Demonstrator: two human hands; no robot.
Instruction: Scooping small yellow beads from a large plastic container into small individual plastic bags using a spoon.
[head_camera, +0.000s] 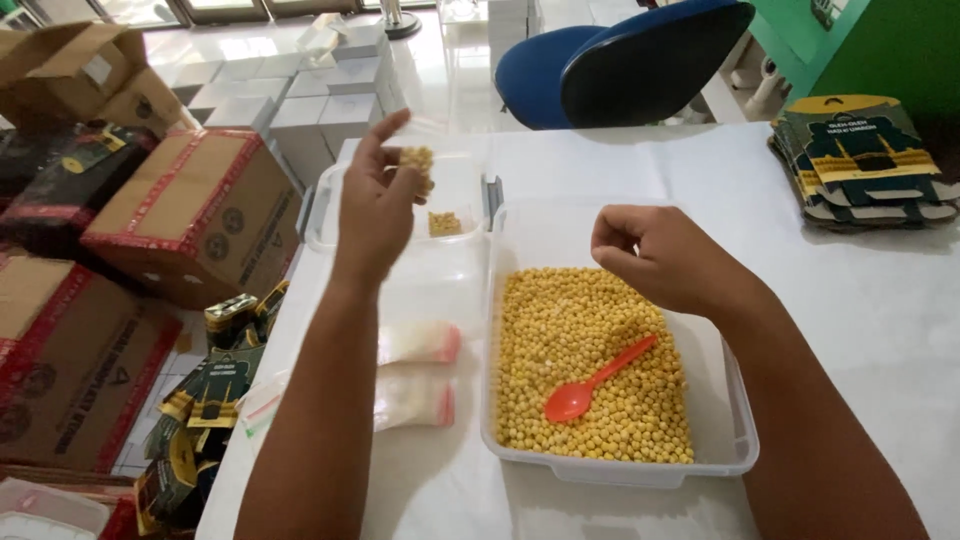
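two hands are up over the white table (880, 300). my left hand (375, 205) is raised above a small clear container (330, 215) at the far left of the table, fingers pinched around a little clump of yellow chickpeas (418, 160); more of the same lie in a small heap (445, 223) at the bottom of that container. my right hand (665, 255) hovers over the far end of a big clear tub (720, 455), loosely curled with the fingertips drawn together; whether it holds any peas i cannot tell. the tub is filled most of the way with yellow chickpeas (580, 340), and an orange plastic spoon (595, 382) lies on top of them, bowl toward me, handle angled away to the right. just left of the tub, two small clear bags with pink strips (420, 345) lie flat on the table, one nearer me than the other. a stack of dark green and gold printed pouches (865, 160) sits at the far right of the table. off the left edge, more such pouches (205, 400) are piled beside cardboard boxes (200, 215) on the floor. a blue office chair (620, 65) stands beyond the table.
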